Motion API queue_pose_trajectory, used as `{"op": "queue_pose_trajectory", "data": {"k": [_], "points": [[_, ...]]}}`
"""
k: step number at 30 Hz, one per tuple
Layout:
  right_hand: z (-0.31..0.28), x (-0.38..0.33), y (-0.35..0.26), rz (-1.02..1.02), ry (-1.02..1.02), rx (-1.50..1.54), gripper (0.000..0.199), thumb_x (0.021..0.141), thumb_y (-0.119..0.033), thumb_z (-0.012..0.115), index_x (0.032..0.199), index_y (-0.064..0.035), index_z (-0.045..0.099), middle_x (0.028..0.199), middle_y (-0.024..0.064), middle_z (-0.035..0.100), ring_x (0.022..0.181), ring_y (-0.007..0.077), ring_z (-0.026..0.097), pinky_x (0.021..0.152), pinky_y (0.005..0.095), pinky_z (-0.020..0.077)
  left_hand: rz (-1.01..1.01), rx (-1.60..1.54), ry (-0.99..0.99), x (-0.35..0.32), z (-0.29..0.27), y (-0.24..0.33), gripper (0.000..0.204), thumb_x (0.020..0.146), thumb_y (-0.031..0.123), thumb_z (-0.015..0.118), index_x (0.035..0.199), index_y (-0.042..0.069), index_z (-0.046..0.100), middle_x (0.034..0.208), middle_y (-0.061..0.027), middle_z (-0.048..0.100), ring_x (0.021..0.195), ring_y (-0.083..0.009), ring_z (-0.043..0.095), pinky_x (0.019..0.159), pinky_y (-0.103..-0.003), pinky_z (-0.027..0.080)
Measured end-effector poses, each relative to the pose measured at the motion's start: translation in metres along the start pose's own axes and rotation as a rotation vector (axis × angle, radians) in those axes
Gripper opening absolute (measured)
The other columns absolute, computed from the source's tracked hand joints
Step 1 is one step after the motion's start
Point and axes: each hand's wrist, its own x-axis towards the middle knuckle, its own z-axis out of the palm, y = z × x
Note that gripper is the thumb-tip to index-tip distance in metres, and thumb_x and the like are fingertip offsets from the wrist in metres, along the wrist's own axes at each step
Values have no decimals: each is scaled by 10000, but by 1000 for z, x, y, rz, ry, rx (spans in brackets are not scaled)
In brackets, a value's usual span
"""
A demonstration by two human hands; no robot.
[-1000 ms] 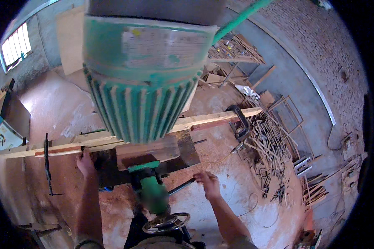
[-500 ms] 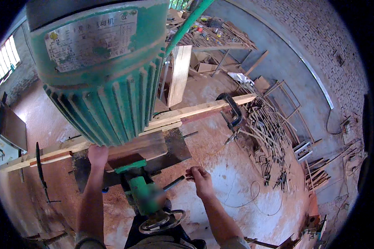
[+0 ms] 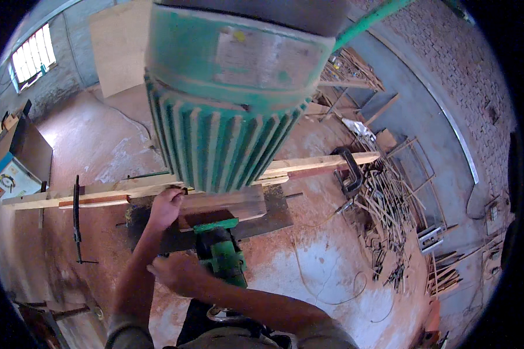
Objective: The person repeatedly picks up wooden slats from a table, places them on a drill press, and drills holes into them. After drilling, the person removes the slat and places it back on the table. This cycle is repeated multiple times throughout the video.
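Note:
A green ribbed motor housing (image 3: 227, 139) hangs over the work and hides part of it. Beneath it, a brown wooden block (image 3: 224, 206) lies on a dark metal table (image 3: 279, 214), between a long pale timber (image 3: 99, 191) and a green vise-like clamp (image 3: 224, 253). My left hand (image 3: 166, 208) is at the block's left end, fingers curled by a small dark piece; what they hold is unclear. My right hand (image 3: 177, 276) reaches across to the left of the green clamp, close to my left forearm. Its fingers are mostly hidden.
A black G-clamp (image 3: 349, 173) grips the timber's right part; a bar clamp (image 3: 77, 215) crosses its left part. Scrap sticks and clamps (image 3: 384, 215) pile up on the right. A cabinet (image 3: 17, 163) stands far left. A thin cable (image 3: 308, 285) loops over the floor.
My right hand has moved left, from the right of the green clamp across to its left side. My left hand's fingers now show at the block's end. The view has shifted left.

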Motion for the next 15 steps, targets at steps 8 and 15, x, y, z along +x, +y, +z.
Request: {"op": "queue_pose_trajectory", "data": {"k": [8,15], "points": [[-62,-25,15,205,92,90,395,934,-388,566,1089,-32,638,1188,186,580,1037,287,605,884,386,486,-24,301,242,-92,-37,-13,179,802,83,641,974,41,666,962,-157,661,931,-354,608,812,-433,497],[-510,-37,-113,-103,1175,-209,499,955,-514,479,1112,-49,572,1018,95,590,959,229,534,889,396,419,119,396,250,-109,-31,-5,173,737,53,643,909,34,638,948,-125,632,950,-350,564,879,-450,451]]}}
